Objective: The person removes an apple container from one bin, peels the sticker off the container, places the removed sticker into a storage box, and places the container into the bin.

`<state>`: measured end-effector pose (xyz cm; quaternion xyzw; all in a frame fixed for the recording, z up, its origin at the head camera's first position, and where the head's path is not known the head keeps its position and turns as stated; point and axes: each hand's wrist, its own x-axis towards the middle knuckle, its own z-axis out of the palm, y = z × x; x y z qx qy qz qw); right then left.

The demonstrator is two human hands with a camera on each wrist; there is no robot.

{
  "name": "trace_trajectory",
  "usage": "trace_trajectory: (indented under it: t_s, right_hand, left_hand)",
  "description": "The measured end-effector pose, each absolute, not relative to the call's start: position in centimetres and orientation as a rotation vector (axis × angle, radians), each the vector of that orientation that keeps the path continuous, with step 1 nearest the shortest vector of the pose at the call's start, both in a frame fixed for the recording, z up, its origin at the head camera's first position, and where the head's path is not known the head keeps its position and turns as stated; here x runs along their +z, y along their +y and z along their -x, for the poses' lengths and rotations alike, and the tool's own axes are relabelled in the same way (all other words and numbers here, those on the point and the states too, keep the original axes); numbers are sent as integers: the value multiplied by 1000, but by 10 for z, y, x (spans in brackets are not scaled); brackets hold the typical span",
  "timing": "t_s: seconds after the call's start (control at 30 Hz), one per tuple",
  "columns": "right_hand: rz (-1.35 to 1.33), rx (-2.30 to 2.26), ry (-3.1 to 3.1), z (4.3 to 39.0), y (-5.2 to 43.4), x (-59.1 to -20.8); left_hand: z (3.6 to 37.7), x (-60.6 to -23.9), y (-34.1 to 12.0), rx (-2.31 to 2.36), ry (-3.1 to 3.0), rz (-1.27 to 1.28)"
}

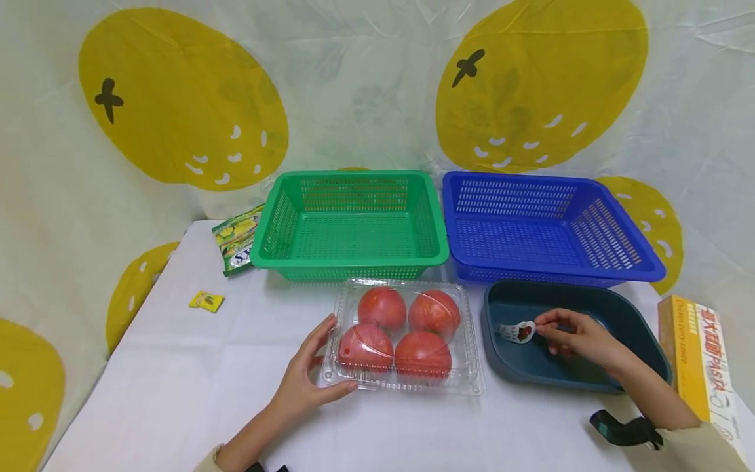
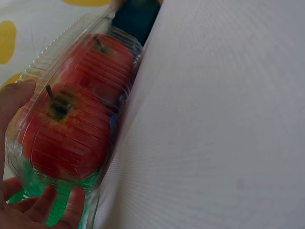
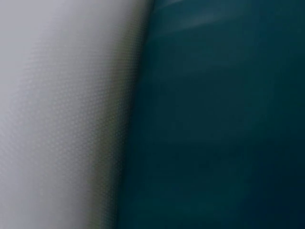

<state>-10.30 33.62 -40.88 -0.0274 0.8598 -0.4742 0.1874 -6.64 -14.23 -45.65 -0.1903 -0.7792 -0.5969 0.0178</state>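
Observation:
A clear plastic clamshell box with several red tomatoes lies closed on the white table, in front of the green basket. My left hand grips its left edge, thumb under the near corner; in the left wrist view the box fills the left side with my fingers at its rim. My right hand hovers inside the dark teal tray and pinches a small white label with a red picture. The right wrist view shows only the blurred tray wall and tablecloth.
An empty green basket and an empty blue basket stand side by side at the back. A green snack packet and a small yellow sachet lie at the left. A yellow pasta box stands at the right edge.

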Motion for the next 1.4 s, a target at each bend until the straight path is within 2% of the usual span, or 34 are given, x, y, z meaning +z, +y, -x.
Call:
trace_trajectory:
  t_s: [0.87, 1.4]
  right_hand:
    - [126, -1334, 2361, 106, 335, -417]
    - [140, -1361, 2459, 96, 313, -397]
  left_hand:
    - [66, -459, -142, -1846, -2414, 597]
    - [66, -458, -141, -1845, -2414, 593]
